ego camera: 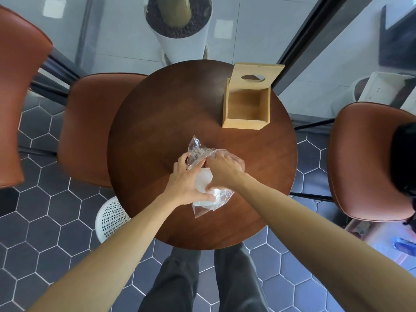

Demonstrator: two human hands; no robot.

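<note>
A clear plastic bag holding a white pack of tissues lies near the front of the round dark wooden table. My left hand grips the bag and the white pack from the left side. My right hand reaches into the bag's open end, its fingers curled around the pack under the plastic. At the table's far right stands an open wooden tissue box, its lid with an oval hole raised behind it.
Brown leather chairs stand at the left, far left and right of the table. A white perforated basket sits on the hexagon-tiled floor under the table's left edge. A white planter stands behind the table.
</note>
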